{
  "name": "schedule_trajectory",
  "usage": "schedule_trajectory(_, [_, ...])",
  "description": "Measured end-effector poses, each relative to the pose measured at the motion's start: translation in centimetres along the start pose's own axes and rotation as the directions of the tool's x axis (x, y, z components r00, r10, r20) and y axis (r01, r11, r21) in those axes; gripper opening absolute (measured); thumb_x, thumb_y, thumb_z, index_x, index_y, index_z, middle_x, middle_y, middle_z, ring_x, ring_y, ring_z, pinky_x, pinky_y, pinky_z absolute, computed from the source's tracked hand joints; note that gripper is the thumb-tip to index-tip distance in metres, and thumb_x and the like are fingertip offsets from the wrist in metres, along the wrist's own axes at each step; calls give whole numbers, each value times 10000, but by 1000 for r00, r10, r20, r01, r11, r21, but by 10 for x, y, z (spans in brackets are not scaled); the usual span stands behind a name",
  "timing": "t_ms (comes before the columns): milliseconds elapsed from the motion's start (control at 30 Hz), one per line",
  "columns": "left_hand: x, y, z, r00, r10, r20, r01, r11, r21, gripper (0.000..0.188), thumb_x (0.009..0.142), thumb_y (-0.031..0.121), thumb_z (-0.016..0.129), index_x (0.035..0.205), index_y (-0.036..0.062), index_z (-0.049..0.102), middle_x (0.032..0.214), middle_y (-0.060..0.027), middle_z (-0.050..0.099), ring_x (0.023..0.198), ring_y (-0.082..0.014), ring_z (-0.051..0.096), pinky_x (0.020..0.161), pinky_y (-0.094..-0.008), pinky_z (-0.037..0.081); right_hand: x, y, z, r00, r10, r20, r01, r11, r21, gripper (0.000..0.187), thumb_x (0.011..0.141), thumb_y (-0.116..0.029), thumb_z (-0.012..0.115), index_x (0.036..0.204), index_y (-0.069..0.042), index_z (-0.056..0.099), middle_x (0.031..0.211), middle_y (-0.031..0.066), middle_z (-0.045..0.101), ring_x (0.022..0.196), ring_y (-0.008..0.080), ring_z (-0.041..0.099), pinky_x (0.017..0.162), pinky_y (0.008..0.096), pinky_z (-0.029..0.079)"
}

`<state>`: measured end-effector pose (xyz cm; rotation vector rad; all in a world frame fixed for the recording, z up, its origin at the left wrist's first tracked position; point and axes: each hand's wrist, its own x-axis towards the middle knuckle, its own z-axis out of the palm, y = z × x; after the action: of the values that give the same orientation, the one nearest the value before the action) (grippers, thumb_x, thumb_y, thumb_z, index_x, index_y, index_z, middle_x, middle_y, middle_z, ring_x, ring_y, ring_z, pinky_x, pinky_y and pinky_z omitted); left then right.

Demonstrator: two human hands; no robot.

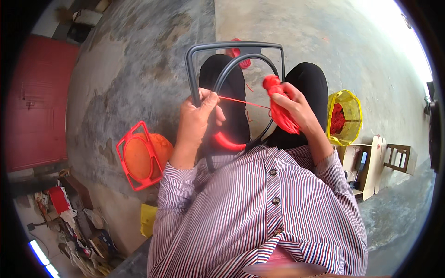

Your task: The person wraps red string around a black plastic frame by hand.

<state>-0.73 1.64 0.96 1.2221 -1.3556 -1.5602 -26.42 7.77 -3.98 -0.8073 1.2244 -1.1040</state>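
Note:
A dark grey frame point(232, 45), a squared outer bar with a round ring inside it, rests over my lap. My left hand point(194, 118) grips its left side, thumb and fingers closed near where the bar and ring meet. Red cord covers a short curved section point(228, 141) low on the ring. In my right hand point(296, 107), inside the frame's right side, is a bundle of red cord point(281, 113). A thin red strand point(243, 101) runs taut from the bundle to the fingers of my left hand.
To the left on the concrete floor, a red frame point(138, 181) leans against a round orange thing point(162, 147). A yellow basket point(356, 132) with red cord stands right, near an open box point(371, 171) and wooden stool point(399, 157). Clutter point(76, 222) lies lower left.

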Motion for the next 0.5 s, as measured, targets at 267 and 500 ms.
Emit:
schedule_trajectory(267, [-1,12,24,998,32,45,-42,974,223,139,878,112,552,888,-20,591,725,-121,647,595,-154,620,558,-263,508,57,9,20,979,-177,-97,81,785,-615,379,834,-286,710,1061,5,621,873,112,661,805,167,633,741,301,497])
schedule_trajectory(500, [-3,18,22,979,137,149,-181,922,342,119,831,81,661,825,-26,610,929,-41,570,719,-104,552,678,-256,453,55,-11,46,923,-241,299,26,817,577,314,829,-66,681,1135,-14,633,1070,65,658,985,161,599,956,308,416])
